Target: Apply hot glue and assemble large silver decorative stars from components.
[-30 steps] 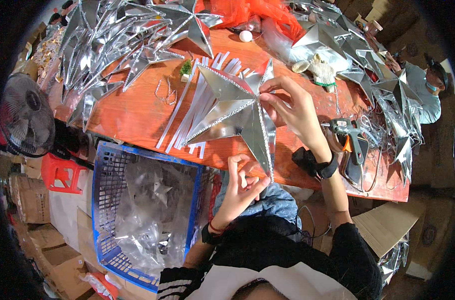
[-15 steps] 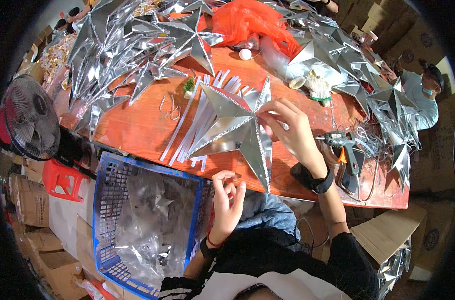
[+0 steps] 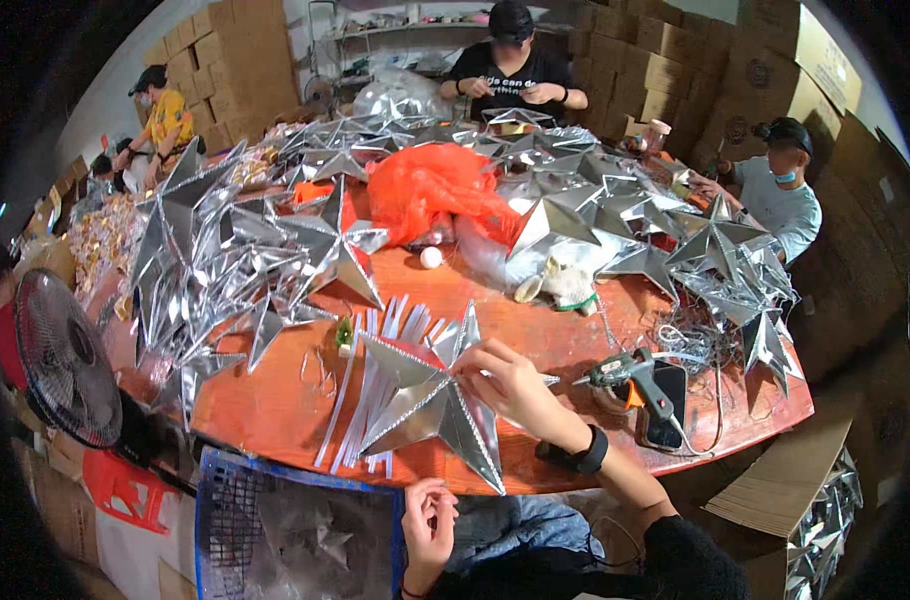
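Observation:
A large silver five-pointed star (image 3: 425,405) with beaded-looking ridges lies at the table's front edge, partly over white sticks. My right hand (image 3: 520,390) reaches across it from the right, thumb and fingertips closed on the star near its centre; the fingertips partly hide that spot. Below the star's lower points, my left hand (image 3: 430,525) hovers beside the blue basket, fingers curled in and nothing visible in them. The white sticks (image 3: 370,400) are spread left of the star. Right of my right hand lies a hot glue gun (image 3: 635,380) with an orange trigger, beside a phone (image 3: 667,405).
Silver stars (image 3: 245,240) pile up at left and back. A red plastic bag (image 3: 435,190) and white gloves (image 3: 565,283) lie mid-table. The blue basket (image 3: 203,520) and a fan (image 3: 70,355) stand left. Co-workers sit at the far side and right (image 3: 785,200).
The view has tilted up, bringing the far side and more people into sight. My left hand's fingers have curled inward. My right hand stays at the star's centre.

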Available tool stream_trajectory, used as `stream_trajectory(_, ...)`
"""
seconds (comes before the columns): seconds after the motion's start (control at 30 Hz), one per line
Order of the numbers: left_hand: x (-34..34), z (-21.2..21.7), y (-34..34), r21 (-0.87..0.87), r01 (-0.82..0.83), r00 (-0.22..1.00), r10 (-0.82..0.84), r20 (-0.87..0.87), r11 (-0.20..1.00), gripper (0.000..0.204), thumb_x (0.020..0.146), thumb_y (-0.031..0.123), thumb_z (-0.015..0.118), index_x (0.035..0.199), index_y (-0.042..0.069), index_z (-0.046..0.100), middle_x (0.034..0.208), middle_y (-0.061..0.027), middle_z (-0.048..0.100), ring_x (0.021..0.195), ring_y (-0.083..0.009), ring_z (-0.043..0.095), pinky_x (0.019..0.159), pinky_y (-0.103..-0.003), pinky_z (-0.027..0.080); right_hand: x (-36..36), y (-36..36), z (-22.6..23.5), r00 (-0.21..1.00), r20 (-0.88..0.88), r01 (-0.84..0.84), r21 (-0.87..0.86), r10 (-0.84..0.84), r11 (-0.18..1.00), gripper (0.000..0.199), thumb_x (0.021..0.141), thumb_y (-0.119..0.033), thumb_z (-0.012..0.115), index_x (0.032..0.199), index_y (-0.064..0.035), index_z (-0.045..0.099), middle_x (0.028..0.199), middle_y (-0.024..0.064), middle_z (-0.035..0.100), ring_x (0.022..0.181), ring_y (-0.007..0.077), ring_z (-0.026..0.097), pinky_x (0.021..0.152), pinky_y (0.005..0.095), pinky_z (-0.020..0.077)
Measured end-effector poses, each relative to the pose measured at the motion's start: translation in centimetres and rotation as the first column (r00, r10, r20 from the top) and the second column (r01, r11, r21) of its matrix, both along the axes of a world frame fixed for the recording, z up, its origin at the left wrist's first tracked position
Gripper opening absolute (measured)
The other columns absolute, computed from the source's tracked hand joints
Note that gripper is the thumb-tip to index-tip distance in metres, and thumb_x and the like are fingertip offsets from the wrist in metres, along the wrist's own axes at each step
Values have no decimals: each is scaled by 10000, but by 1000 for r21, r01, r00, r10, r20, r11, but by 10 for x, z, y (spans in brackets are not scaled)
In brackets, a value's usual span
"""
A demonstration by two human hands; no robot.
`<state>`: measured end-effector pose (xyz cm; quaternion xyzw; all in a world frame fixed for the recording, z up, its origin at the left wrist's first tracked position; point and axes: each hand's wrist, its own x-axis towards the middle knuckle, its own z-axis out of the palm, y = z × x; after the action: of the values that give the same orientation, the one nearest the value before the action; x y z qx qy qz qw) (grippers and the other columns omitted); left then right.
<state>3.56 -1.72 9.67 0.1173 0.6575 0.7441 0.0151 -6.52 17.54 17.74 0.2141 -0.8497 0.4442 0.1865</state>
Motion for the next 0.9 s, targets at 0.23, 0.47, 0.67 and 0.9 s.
stream_trajectory(0.23, -7, 7, -1, 12, -15, 999, 15, 48, 1000, 194, 881, 5, 440, 1074, -5, 418, 819, -79, 508, 658, -83, 489, 537, -189, 416, 0, 0, 4, 1000, -25, 5, -22, -6, 1000, 95, 826, -23, 505, 906, 1, 550, 886, 137, 494, 809, 294, 534, 728, 336, 448)
stream_trajectory(0.47, -3, 15, -9, -17, -115, 993, 115, -11, 993, 169, 896, 47, 436, 1062, 13, 429, 807, -67, 505, 617, -72, 483, 520, -179, 407, 19, -1, 27, 988, -151, 54, 101, -39, 993, 131, 809, -62, 564, 926, -5, 546, 882, 138, 508, 827, 308, 518, 740, 363, 434)
stream_trajectory(0.67, -10, 40, -48, -193, -470, 883, 456, -116, 861, 124, 899, 73, 444, 1014, 38, 477, 794, -19, 479, 588, -51, 454, 474, -162, 375, 82, 3, 65, 880, -78, -465, 53, 468, 884, 188, 841, -91, 529, 1009, -9, 546, 912, 124, 550, 895, 282, 532, 794, 371, 438)
stream_trajectory(0.9, -27, 76, -114, -303, -732, 631, 440, -639, 610, 274, 918, 185, 403, 1138, 32, 461, 748, 1, 434, 600, -83, 428, 526, -213, 377, 125, 8, 15, 673, 193, -693, -175, 714, 700, 224, 842, -34, 456, 1066, -14, 452, 991, 111, 413, 881, 301, 508, 696, 403, 433)
